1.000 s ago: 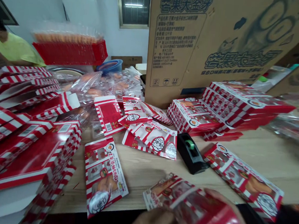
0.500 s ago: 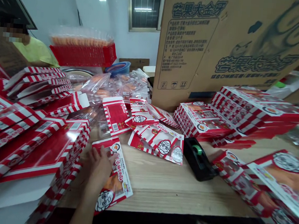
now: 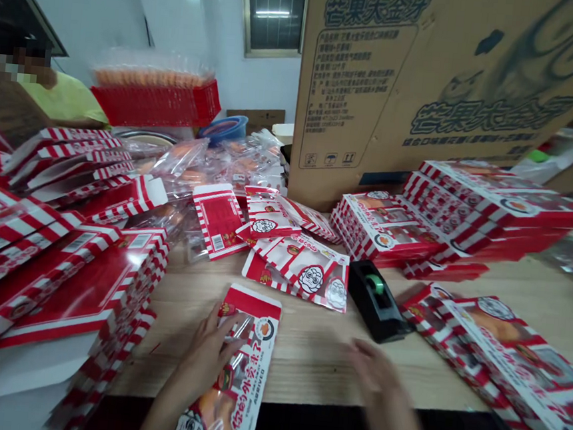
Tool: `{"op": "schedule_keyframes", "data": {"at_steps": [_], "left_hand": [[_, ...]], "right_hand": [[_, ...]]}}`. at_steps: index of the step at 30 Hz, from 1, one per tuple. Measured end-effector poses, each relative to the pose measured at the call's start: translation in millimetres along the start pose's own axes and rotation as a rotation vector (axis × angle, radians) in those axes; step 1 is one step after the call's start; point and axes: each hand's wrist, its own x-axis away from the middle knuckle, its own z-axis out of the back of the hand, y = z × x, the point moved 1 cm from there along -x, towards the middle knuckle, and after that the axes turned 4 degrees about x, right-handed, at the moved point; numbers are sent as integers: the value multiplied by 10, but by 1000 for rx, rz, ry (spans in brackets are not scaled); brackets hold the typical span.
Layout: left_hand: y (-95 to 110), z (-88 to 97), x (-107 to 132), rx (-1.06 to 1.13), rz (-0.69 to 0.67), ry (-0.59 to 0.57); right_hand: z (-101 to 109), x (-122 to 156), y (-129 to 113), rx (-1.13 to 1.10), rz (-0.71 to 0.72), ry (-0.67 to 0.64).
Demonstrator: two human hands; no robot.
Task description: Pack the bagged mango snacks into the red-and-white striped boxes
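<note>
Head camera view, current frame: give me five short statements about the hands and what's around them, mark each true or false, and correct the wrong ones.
1. The left hand touches a red-and-white windowed box. True.
2. The tape dispenser carries a green roll. True.
3. The right hand grips the tape dispenser. False: it is apart from the dispenser, blurred, nearer the front edge of the table.
4. The large cardboard carton stands beyond the tape dispenser. True.
5. The blue basin sits on top of the carton. False: it is lower, in the background to the left of the carton.
</note>
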Motion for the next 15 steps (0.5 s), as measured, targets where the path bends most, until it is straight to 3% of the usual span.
{"op": "schedule_keyframes", "data": {"at_steps": [4, 7, 11, 15], "left_hand": [[88, 91, 26, 127, -15, -41], [280, 202, 125, 401, -11, -65], [577, 297, 210, 700, 0, -94], [766, 296, 157, 782, 33, -27]], "right_hand": [[-570, 131, 228, 97, 19, -178], [-792, 304, 176, -68, -95, -286], [-737, 262, -120, -448, -295, -320], [-602, 53, -392, -520, -353, -285]]}}
